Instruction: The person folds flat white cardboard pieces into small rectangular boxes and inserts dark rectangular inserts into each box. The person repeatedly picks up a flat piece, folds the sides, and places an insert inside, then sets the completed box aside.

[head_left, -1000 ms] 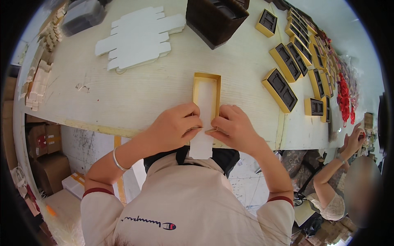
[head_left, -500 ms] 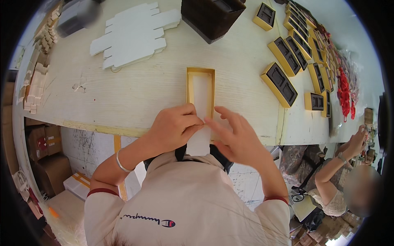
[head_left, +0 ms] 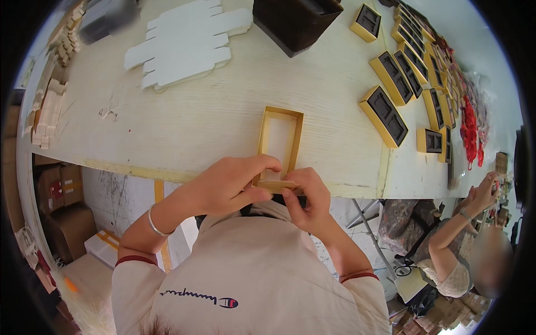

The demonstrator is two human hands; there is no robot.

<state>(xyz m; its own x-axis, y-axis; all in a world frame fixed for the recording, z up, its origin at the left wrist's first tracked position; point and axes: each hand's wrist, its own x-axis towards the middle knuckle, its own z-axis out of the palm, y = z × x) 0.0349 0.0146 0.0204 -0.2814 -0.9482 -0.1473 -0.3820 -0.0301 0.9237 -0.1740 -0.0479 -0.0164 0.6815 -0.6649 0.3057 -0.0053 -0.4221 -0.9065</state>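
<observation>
A long, narrow gold cardboard box (head_left: 296, 140) with a white inner bottom lies open side up at the front edge of the table, its near end by my waist. My left hand (head_left: 237, 181) grips the near left corner, fingers bent over the wall and thumb at the end. The near right corner is pinched by my right hand (head_left: 309, 198), its thumb against the end panel (head_left: 276, 186). That panel stands up between both hands. Part of the near end is hidden behind my fingers.
Flat white die-cut box blanks (head_left: 187, 42) lie stacked at the far left of the table (head_left: 195, 123). A dark brown bin (head_left: 295, 25) stands at the back. Several gold boxes with black inserts (head_left: 385, 116) fill the right side. At the far right a co-worker's hands (head_left: 484, 192) are raised.
The white flap that stretched toward my body is now folded up as the near end panel. My right hand has closed on the near corner, and the box has turned slightly.
</observation>
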